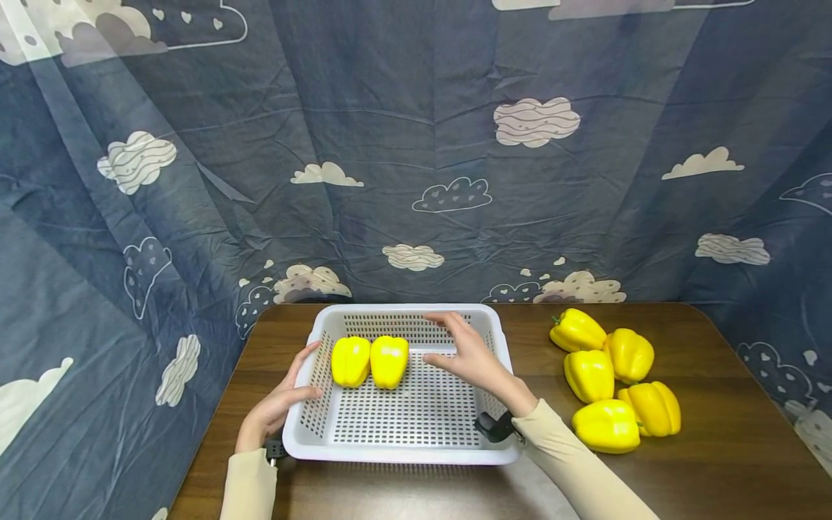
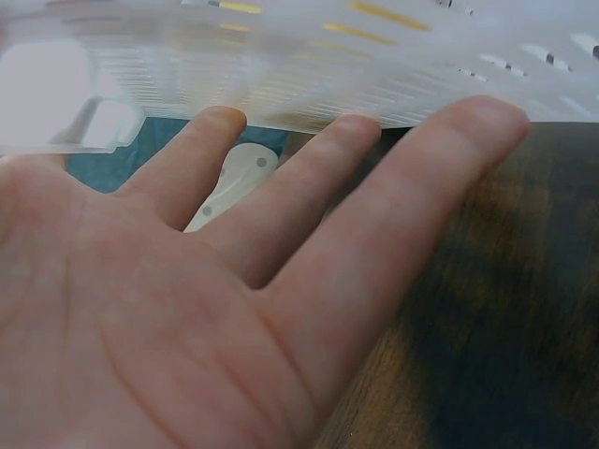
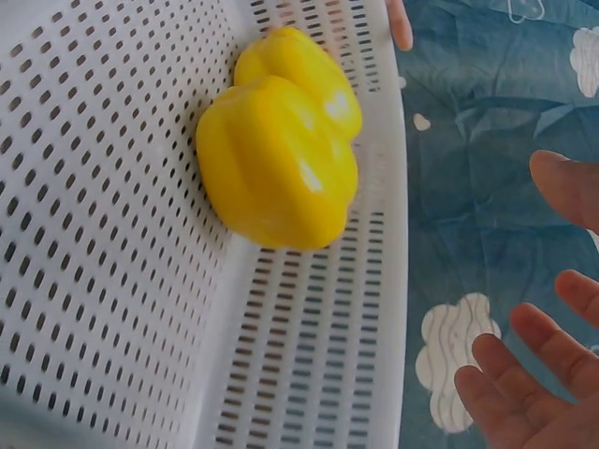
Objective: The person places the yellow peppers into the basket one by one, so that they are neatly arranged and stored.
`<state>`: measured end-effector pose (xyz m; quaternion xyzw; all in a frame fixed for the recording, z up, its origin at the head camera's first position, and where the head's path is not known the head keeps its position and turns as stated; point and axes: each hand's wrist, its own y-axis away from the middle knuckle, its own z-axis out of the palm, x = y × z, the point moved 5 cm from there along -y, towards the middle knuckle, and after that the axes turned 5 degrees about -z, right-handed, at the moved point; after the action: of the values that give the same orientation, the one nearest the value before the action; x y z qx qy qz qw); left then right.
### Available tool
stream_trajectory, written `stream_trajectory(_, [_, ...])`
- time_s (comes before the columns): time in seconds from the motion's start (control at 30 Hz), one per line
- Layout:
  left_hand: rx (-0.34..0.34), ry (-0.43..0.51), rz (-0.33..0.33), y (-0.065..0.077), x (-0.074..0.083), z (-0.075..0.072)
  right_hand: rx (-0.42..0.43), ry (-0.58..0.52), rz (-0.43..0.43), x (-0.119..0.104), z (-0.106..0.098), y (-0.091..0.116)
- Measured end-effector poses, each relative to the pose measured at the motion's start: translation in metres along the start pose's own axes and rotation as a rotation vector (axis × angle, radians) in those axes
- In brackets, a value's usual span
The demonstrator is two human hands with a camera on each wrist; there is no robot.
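My left hand (image 1: 276, 408) holds the left side of a white perforated plastic basket (image 1: 403, 455). Its thumb lies over the rim; in the left wrist view, its fingers (image 2: 374, 224) stretch straight against the outer wall. Inside, two yellow bell peppers (image 1: 351, 362) (image 1: 389, 362) sit side by side near the left wall. Over the basket's right half hovers my right hand (image 1: 471, 354), thumb and fingers spread, nothing between them. In the right wrist view the same hand (image 3: 538, 374) appears at the right edge, apart from the peppers (image 3: 276, 168).
Right of the basket, several yellow bell peppers (image 1: 588, 375) lie grouped on the brown wooden table (image 1: 721, 469). A blue cloth (image 1: 390, 144) with cloud prints hangs behind the table and along its sides.
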<state>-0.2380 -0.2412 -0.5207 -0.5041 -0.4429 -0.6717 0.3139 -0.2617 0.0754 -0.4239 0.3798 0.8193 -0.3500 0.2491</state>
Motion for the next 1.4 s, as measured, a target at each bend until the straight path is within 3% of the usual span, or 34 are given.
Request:
stream_trajectory(0.4, [-0.005, -0.007, 0.009, 0.002, 0.002, 0.001, 0.047, -0.015, 0.02, 0.009, -0.029, 0.025])
stream_trajectory(0.87, [0.011, -0.01, 0.002, 0.0, -0.001, -0.001, 0.117, -0.012, 0.126, 0.017, -0.065, 0.059])
stream_trajectory(1.4, [0.013, -0.014, 0.002, 0.0, -0.002, -0.002, 0.195, 0.044, 0.138, 0.029, -0.075, 0.109])
